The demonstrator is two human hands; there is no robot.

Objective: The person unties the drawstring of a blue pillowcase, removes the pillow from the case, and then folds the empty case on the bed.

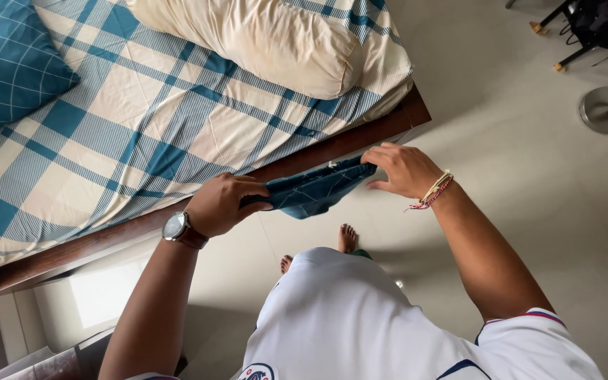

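The bed (142, 134) fills the upper left of the view, covered by a sheet checked in blue, teal and cream, with a dark wooden frame (332, 144) running along its near edge. A long cream bolster pillow (262, 39) lies across the far corner of the bed, and a teal pillow with thin pale lines (5, 60) sits at the upper left. Pale tiled floor (529, 211) takes up the right side, where a round metal stand base (606, 109) rests near the dark legs of a piece of furniture (571, 32) at the top right. The person stands just beside the bed frame in a white shirt (346, 324), bare toes showing below it. Both arms reach forward over the frame's edge. Between the hands hangs a small teal cloth (314, 191), bunched and slightly sagging, held in the air just off the bed's edge and above the floor. The left hand (223, 204), with a wristwatch (176, 227) on its wrist, is clenched around the cloth's left end. The right hand (402, 169), wearing a braided thread bracelet (436, 190), pinches the cloth's upper right corner with its fingers, the remaining fingers spread loosely.
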